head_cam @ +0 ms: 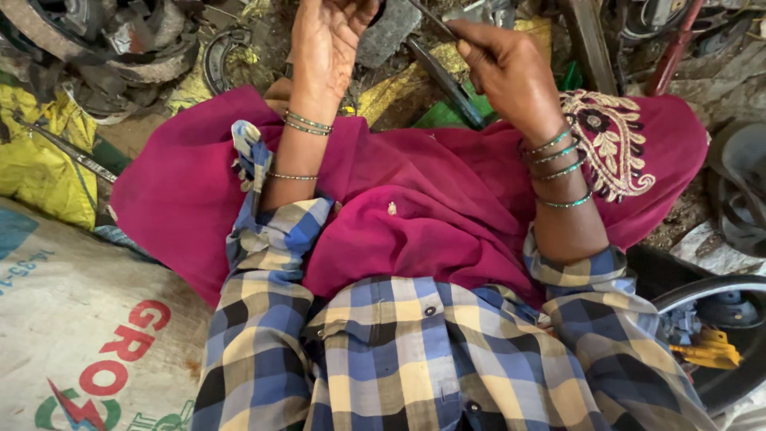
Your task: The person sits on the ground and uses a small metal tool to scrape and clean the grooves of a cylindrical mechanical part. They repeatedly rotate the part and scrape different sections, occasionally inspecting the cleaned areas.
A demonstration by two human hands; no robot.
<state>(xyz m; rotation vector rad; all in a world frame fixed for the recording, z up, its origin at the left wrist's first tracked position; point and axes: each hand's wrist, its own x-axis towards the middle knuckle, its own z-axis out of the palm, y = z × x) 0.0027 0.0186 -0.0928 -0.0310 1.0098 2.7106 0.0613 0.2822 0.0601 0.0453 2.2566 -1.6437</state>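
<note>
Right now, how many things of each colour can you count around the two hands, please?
Magenta: 1, cloth over the lap
Yellow: 1, sack on the left
Dark metal: 1, thin tool gripped in the right hand
Grey: 1, flat piece beside the left hand
Total: 4
</note>
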